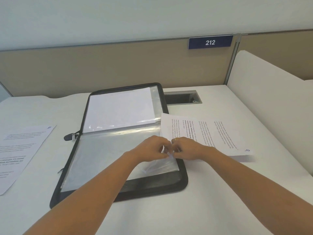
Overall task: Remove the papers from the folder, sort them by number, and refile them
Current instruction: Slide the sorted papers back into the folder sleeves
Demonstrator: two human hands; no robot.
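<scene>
A black zip folder (149,187) lies open on the white worktop (152,217), its spine running left to right. The far half carries a white paper (118,109) inside a clear pocket. The near half shows a clear sleeve (105,160) lying flat. Both hands meet at the right edge of this sleeve. The left hand (152,148) has its fingers curled and its thumb pressed against them, pinching the plastic edge. The right hand (188,148), touching the left, curls its fingers onto the same edge from the other side. A small white bit shows between the two hands; whether it is paper or plastic cannot be told. Just right of the folder sits a stack (211,131) of printed papers, its left edge overlapping the folder's rim and its near corner hidden behind the right hand; the top page bears a handwritten 9. Well apart, at the left, a single printed sheet (22,150) lies flat. Behind the folder a hatch (183,97) is set into the worktop, and a sign (210,42) reading 212 hangs on the partition (84,68).
</scene>
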